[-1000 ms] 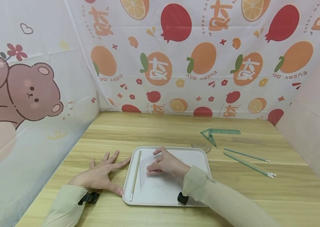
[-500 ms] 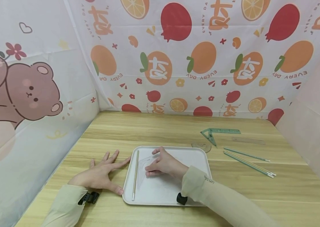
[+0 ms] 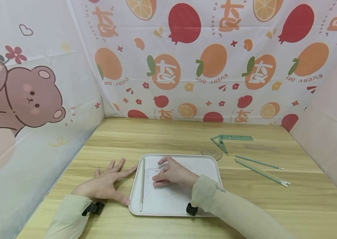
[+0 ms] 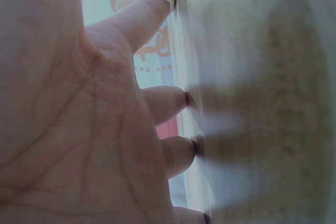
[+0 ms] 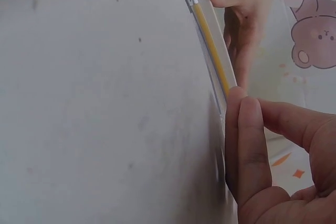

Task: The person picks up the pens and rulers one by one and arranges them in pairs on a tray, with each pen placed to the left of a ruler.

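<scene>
In the head view, a white tray (image 3: pixel 183 212) lies on the wooden table. Along its left side sits a yellow pencil (image 3: pixel 142 186) with a white eraser, which the right wrist view also shows. Right beside the pencil is a clear set square (image 3: pixel 148 182) with printed markings, low over the tray. My right hand (image 3: pixel 174 174) pinches the set square at its right edge, index finger raised; the fingers partly cover it. My left hand (image 3: pixel 105 184) is spread on the table, its thumb and index fingertip at the tray's left rim.
Behind the tray's right corner lies a clear protractor (image 3: pixel 211 154). Farther back are a green set square (image 3: pixel 220 143), a green ruler (image 3: pixel 237 137) and a clear ruler (image 3: pixel 261 147). Several green and yellow pencils (image 3: pixel 261 172) lie right of the tray. A printed cloth (image 3: pixel 186 66) hangs behind.
The set square has come down from a tilt to lie flatter, beside the pencil. The pencil has shifted slightly left and straightened. My right hand moved a little left; my left hand stayed put.
</scene>
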The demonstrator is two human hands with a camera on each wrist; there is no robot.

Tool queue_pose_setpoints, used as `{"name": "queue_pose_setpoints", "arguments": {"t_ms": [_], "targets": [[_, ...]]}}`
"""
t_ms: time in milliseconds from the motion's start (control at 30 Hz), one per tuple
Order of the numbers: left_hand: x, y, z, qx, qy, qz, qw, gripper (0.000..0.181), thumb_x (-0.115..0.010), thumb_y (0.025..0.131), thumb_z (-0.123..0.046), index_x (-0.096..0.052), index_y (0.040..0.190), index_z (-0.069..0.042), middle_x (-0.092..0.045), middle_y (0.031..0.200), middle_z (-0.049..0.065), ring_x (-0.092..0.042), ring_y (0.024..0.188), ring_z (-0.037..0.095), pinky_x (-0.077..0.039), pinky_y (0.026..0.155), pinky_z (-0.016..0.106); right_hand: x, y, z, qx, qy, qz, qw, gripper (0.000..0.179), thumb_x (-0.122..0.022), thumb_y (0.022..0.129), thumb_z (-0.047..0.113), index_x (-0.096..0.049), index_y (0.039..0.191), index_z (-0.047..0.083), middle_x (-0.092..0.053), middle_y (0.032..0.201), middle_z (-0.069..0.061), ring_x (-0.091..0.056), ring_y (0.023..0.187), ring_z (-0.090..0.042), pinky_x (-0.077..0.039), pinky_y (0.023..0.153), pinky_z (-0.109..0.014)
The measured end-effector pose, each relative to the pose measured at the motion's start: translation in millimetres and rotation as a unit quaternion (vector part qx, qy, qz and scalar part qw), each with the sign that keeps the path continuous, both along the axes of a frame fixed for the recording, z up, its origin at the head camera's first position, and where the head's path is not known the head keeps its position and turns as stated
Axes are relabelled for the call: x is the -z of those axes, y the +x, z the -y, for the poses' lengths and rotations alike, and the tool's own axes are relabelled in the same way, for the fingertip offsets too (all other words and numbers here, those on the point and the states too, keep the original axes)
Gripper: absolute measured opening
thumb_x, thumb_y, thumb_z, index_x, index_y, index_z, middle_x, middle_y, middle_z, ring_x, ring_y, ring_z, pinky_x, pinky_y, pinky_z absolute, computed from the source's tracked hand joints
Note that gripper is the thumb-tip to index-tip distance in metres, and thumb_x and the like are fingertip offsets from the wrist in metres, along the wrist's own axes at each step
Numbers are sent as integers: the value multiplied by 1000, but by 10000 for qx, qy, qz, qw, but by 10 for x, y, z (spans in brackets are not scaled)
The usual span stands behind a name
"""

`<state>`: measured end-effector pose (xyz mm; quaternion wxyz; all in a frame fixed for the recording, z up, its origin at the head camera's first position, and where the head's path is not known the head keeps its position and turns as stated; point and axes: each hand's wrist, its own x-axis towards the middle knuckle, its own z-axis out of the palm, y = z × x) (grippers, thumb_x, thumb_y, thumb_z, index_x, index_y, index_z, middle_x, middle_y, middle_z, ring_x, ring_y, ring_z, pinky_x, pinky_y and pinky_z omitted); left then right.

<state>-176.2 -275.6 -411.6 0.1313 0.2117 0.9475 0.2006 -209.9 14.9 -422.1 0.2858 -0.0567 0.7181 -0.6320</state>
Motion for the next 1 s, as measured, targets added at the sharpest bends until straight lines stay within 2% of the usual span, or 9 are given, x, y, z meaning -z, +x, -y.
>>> {"name": "queue_pose_setpoints", "arguments": {"t_ms": [267, 667, 1000], "targets": [[-3, 4, -9, -67, 46, 100, 9999, 121, -93, 65, -69, -38, 167, -36, -10, 176, 34, -2, 157, 71, 2, 100, 102, -25, -7, -20, -235, -229, 76, 9994, 55, -78, 94, -4, -44, 136, 2, -73, 84, -9, -76, 68, -14, -63, 64, -21], [-5, 9, -5, -47, 53, 53, 10000, 121, -92, 65, -70, -38, 167, -36, -10, 176, 34, -2, 156, 71, 3, 100, 101, -78, -31, -139, -700, -28, -102, 9975, 47, -78, 97, 6, -52, 135, 5, -75, 93, -7, -76, 78, -15, -65, 70, -26], [-13, 15, -1, -25, 44, 48, 10000, 121, -93, 65, -69, -38, 167, -36, -9, 176, 35, -2, 156, 71, 4, 100, 101, -104, -43, -235, -892, -81, -197, 9958, 42, -75, 99, 8, -55, 136, 2, -74, 97, -6, -77, 85, -15, -67, 79, -32]]}}
